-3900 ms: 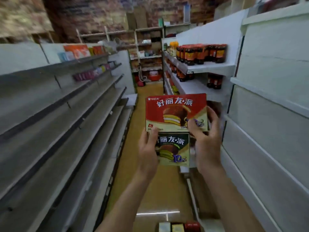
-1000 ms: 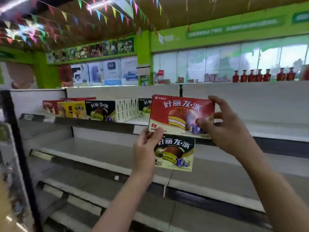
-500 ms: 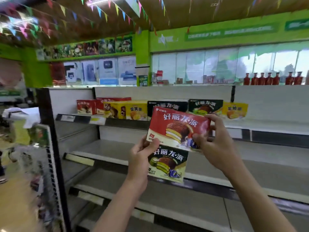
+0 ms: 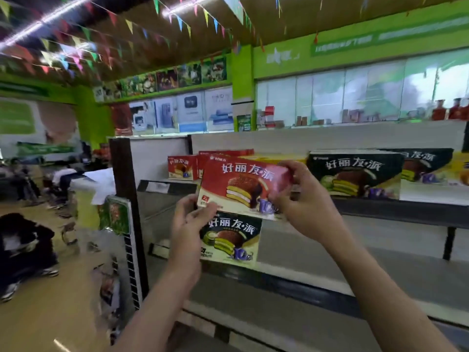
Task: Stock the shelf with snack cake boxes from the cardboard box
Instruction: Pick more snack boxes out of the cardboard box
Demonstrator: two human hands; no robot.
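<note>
Red box (image 4: 241,185) nearer shelf (image 4: 418,196), lengthwise level.

Red cardboard snack cake box (image 4: 243,186) reading "好丽友·派" and "10", dark green cardboard snack cake box (image 4: 229,240) below it reading "好丽友·派", same name on black shelved box (image 4: 355,174)

Bright ceiling strip lights (image 4: 38,24) overhead — soft motion blur throughout, edges smeared and bowed by the wide lens.

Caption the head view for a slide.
Left hand and right hand carry a red snack cake box above a black one toward the partly stocked shelf.
</note>
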